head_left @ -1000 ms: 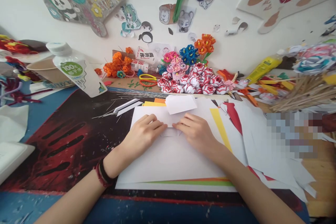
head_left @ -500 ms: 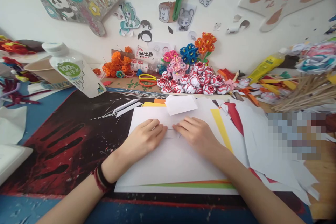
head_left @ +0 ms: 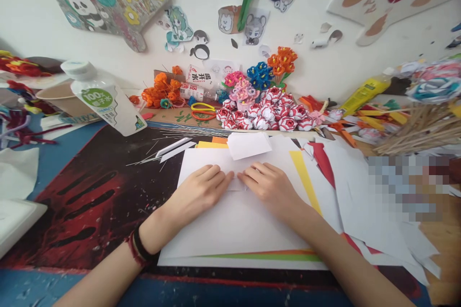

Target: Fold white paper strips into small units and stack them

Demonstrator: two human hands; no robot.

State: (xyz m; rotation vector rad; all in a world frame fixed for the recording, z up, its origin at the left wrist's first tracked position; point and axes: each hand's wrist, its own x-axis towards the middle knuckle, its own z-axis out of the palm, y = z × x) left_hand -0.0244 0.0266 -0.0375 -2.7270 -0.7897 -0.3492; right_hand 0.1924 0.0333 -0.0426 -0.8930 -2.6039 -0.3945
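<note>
A small white slip of paper (head_left: 236,184) lies on a large white sheet (head_left: 237,230), partly hidden under my fingers. My left hand (head_left: 206,184) is closed at its left end, fingers curled with the tips pressed down on it. From the other side my right hand (head_left: 264,181) grips its right end, fingers bent and thumb tucked below. The fingertips of both hands are close together but apart. Just beyond them rests a little stack of white paper pieces (head_left: 249,146). Orange, green and yellow sheets peek out beneath the large white one.
White paper strips (head_left: 175,149) and thin wires lie to the left on the dark mat (head_left: 118,153). Red-and-white paper flowers (head_left: 270,110) line the back. A white bottle (head_left: 108,100) leans at back left. Loose white sheets (head_left: 370,201) spread to the right, near a bundle of sticks (head_left: 414,127).
My fingertips have moved slightly closer together along the paper slip, the left hand shifting a little to the right. The view has shifted slightly.
</note>
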